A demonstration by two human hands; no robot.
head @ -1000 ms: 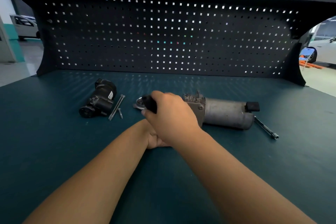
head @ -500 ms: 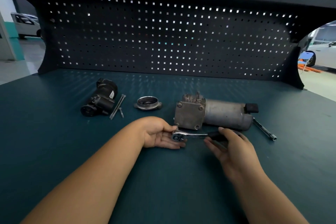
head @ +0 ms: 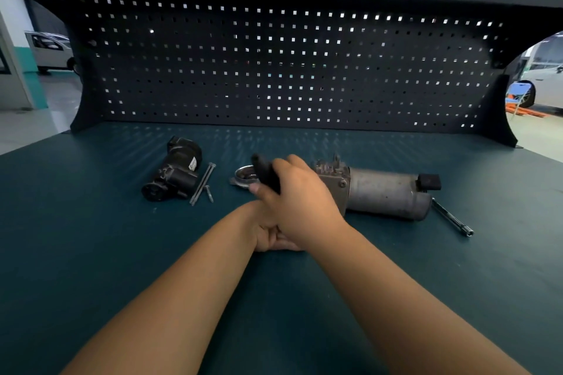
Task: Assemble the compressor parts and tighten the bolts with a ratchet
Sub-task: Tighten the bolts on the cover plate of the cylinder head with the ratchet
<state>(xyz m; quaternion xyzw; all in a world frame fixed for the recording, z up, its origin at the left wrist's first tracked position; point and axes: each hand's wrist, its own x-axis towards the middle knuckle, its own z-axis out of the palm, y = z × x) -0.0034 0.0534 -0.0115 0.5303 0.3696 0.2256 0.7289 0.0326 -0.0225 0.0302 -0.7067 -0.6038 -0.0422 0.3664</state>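
Observation:
My right hand (head: 304, 201) grips the black handle of the ratchet (head: 265, 173), which points up and to the left in front of the compressor's square end. My left hand (head: 268, 234) sits under my right wrist on the mat, holding the ratchet's head end; the head itself is hidden. The grey compressor cylinder (head: 387, 196) lies on its side just behind and right of my hands. A black compressor part (head: 176, 173) lies at the left, with two long bolts (head: 202, 183) and a short bolt (head: 209, 193) beside it. A round metal cap (head: 243, 178) shows behind the handle.
A thin metal extension bar (head: 451, 218) lies on the green mat (head: 91, 253) right of the cylinder. A black pegboard (head: 274, 70) closes the back of the bench. Parked cars show beyond both sides.
My right hand has swung the ratchet handle from the right, in front of the cylinder, over to the left and up across my left hand. My left hand has stayed in place.

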